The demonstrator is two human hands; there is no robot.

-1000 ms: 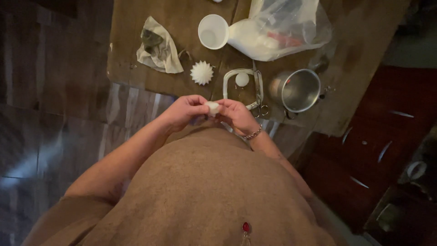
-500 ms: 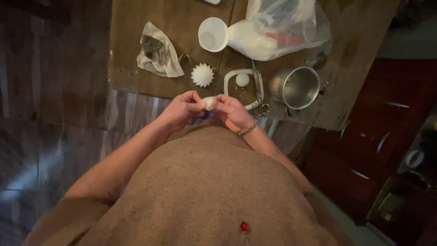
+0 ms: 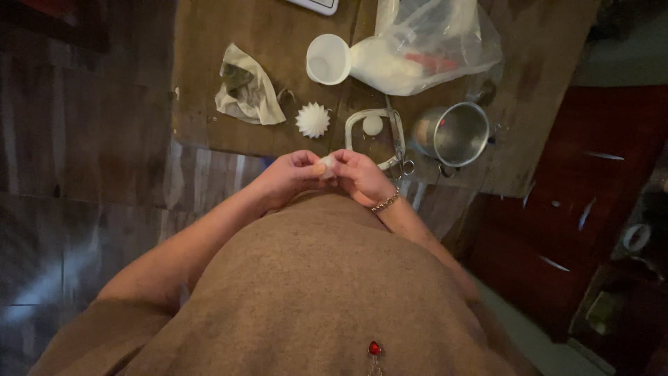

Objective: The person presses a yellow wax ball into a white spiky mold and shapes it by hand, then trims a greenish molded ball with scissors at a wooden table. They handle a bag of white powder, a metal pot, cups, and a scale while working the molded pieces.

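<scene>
Both hands meet just in front of the person's brown-clad body, at the near edge of the worn brown wooden table [image 3: 278, 28]. Pinched between them is a small, rounded, pale white lump [image 3: 326, 164], which shows only as a bright spot in the gap where the fingertips come together; most of it is covered. The left hand [image 3: 291, 175] curls around it from the left, its thumb and forefinger pressed against the lump's left side, the other fingers folded under. The right hand [image 3: 362, 175], with a thin metal chain bracelet [image 3: 385, 202] at the wrist, closes on the lump from the right, fingertips bent in and touching it. On the table just beyond the hands lies a white spiky star-shaped piece [image 3: 313, 120], and beside it to the right a pale rounded-rectangle frame [image 3: 350, 127] with a small white ball [image 3: 372, 125] inside. A pair of metal scissors [image 3: 399, 143] lies along the frame's right edge, and next to them stands a shiny round metal pot [image 3: 457, 135]. Farther back are a white plastic cup [image 3: 328, 60], a clear plastic bag holding white contents [image 3: 424, 45], and a crumpled pale wrapper [image 3: 247, 87] to the left.
</scene>
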